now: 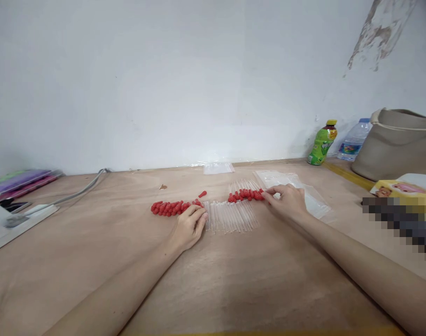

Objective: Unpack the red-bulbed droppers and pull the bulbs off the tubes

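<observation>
A row of clear thin tubes (232,217), apparently glass dropper tubes, lies on the table. My left hand (190,227) rests at the row's left end, fingers curled together; what they hold, if anything, is hidden. Beside it on the left is a pile of red rubber bulbs (167,208), and one loose red bulb (202,194) lies just behind. Past the bare tubes, droppers with red bulbs (246,195) lie side by side, their clear stems pointing toward the wall. My right hand (288,198) pinches the red bulb at the right end of that row between thumb and fingers.
Clear plastic bags (316,203) lie behind my right hand, another bag (219,168) by the wall. At the right stand a green bottle (319,144), a water bottle (352,140), a grey bag (398,144) and a yellow tissue pack (401,189). A grey cable (80,190) runs at left.
</observation>
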`<move>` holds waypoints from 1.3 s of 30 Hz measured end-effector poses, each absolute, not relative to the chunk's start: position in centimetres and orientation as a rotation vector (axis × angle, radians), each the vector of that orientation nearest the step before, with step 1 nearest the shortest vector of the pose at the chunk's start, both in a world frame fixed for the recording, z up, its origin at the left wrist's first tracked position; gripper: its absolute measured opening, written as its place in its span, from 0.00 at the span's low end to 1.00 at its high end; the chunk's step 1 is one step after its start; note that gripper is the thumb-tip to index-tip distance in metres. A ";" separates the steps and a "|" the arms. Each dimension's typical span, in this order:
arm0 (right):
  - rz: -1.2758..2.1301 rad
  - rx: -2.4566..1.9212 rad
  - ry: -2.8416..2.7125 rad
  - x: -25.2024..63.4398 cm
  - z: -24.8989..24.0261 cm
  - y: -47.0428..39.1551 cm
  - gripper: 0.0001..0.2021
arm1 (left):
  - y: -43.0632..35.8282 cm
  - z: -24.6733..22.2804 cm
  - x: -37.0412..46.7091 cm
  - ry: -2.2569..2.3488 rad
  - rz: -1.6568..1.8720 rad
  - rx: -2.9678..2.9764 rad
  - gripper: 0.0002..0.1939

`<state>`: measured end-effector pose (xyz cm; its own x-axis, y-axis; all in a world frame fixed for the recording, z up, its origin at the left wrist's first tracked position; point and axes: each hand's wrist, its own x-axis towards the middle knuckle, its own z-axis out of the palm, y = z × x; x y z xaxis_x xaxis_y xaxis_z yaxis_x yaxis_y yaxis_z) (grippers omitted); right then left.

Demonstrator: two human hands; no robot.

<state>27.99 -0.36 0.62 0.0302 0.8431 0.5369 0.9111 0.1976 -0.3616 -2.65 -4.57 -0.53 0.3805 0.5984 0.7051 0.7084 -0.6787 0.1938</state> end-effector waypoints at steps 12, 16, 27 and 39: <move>-0.196 -1.624 -2.005 23.3 1.4 1.4 0.15 | -4.8 -0.4 -2.7 -1.104 -1.232 -2.489 0.09; -0.122 -1.636 -1.870 23.0 1.3 1.6 0.16 | -4.8 -0.5 -2.6 -1.085 -1.228 -2.499 0.10; 0.199 -1.307 -1.700 24.0 0.8 -0.6 0.13 | -4.5 -0.3 -2.6 -0.986 -1.158 -2.391 0.16; -0.217 -1.015 -2.170 22.3 1.8 -6.4 0.09 | -4.6 -0.5 -0.9 -0.701 -0.942 -2.400 0.11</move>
<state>22.31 -6.42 1.82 -0.4308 0.6022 0.6721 0.7233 0.6758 -0.1419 -0.88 -4.58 -0.51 0.6346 0.2862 0.7179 0.6054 -0.7615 -0.2316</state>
